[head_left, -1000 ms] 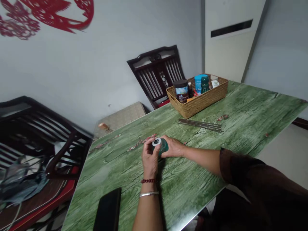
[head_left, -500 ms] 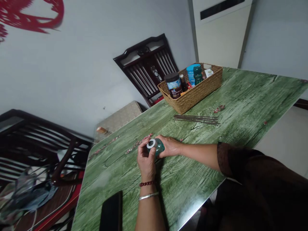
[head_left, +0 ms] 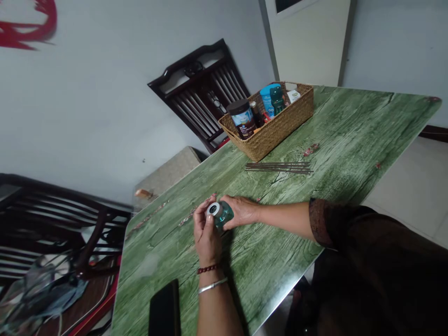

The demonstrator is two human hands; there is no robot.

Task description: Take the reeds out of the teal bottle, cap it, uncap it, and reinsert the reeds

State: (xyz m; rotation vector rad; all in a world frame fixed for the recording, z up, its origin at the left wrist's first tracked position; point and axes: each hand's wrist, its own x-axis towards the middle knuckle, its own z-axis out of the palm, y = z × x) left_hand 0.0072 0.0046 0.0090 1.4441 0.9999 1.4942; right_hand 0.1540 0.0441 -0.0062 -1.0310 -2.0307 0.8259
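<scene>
A small teal glass jar (head_left: 223,214) with a white ring around its dark round opening lies on its side between my hands, above the green wood-print table (head_left: 276,261). My left hand (head_left: 206,228) comes up from the bottom, its fingers curled around the ringed end, with a red bead bracelet and a silver bangle on the wrist. From the right, my right hand (head_left: 241,211) grips the jar's far side and hides part of its body. A black phone (head_left: 164,309) lies face down or dark near the table's lower edge, below my left forearm.
A woven basket (head_left: 271,133) at the table's far end holds a dark-lidded tub (head_left: 241,119), a blue bottle (head_left: 267,100) and a green bottle (head_left: 277,99). Several thin dark rods (head_left: 278,168) lie on the table. Dark wooden chairs (head_left: 199,88) stand beyond its edge.
The whole scene has shifted up and left in view as my head turned. Both hands stay on the jar, which has rotated slightly between them.
</scene>
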